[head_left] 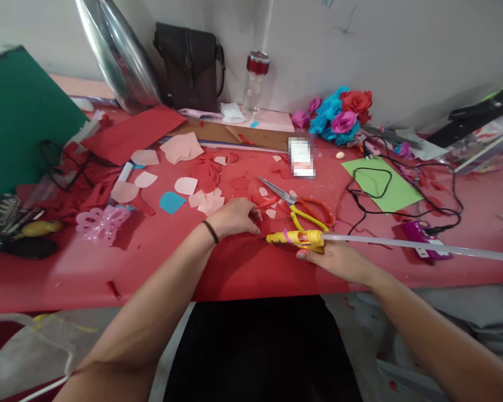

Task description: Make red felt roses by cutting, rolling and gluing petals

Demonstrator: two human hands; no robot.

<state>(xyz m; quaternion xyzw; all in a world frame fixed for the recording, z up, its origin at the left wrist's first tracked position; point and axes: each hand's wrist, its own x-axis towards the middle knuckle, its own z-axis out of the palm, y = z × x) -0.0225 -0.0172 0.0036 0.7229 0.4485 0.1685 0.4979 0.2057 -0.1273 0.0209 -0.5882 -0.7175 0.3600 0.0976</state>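
My right hand (335,259) is wrapped round a yellow hot glue gun (297,239), whose nozzle points left. A long clear glue stick (385,242) runs out of its back end to the right. My left hand (240,216) is just left of the nozzle, low over the table, its fingers loosely bent and apart. Nothing shows between them. Beyond the fingertips lie red paper scraps (265,202). Scissors (276,190) with red and yellow handles rest just behind the glue gun. Pale pink paper petals (209,201) and a blue petal (172,202) lie left of my left hand.
Paper flowers (339,114), a phone (302,158) and a glass bottle (255,84) are toward the back. A black cable (402,215) crosses green paper (396,187) to a purple device (426,241). A pink cut-out (103,225) and a screwdriver (42,228) lie left.
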